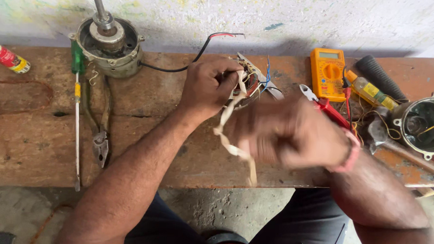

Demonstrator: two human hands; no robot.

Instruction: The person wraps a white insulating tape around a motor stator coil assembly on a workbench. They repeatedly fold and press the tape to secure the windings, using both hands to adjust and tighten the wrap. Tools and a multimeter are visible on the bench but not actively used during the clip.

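Observation:
My left hand (207, 85) grips a round motor winding part (249, 84) with copper coils and loose blue and white wires, held over the wooden bench (144, 134). A pale cloth tape strip (232, 137) hangs from the part and runs down past the bench's front edge. My right hand (288, 134) is blurred with motion just right of the strip; its fingers look curled near the tape, but whether it holds it I cannot tell.
A fan motor housing (109, 41) with a shaft stands at the back left, a black and red cable leading from it. A green-handled screwdriver (77, 102) and pliers (99, 132) lie left. A yellow multimeter (327, 73), small bottle (369, 91) and round metal cover (426, 124) sit right.

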